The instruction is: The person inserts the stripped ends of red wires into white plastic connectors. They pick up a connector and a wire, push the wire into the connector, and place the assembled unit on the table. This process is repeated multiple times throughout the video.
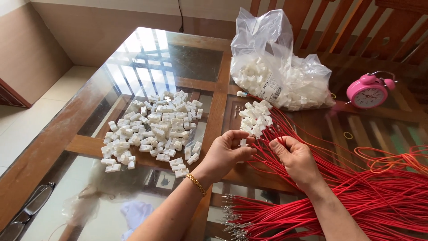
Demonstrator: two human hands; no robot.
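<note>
White plastic connector housing [243,143] sits pinched between the thumb and fingers of the left hand [226,151], held just above the wooden frame of the glass table [133,62]. The right hand [294,156] is close beside it, its fingertips closed on the end of one red wire [273,139] and pointing it toward the housing. The two hands nearly touch. I judge that the step in hand is the pushing of a wire terminal into the small housing; whether the terminal is already inside, I cannot tell, because the fingers hide it.

Many more red wires [365,201] lie in a thick bundle at the right, with bare metal terminals [232,214] at the near ends. Some far ends already carry white housings, gathered in a cluster [256,118]. A loose heap of empty housings [156,129] lies at the left, well within reach, and a clear plastic bag [276,71] holds more behind.

The next move calls, in my judgement, for keeping the housing steady, aligning the terminal straight with the cavity, and pressing until it seats, without bending the thin metal.
</note>
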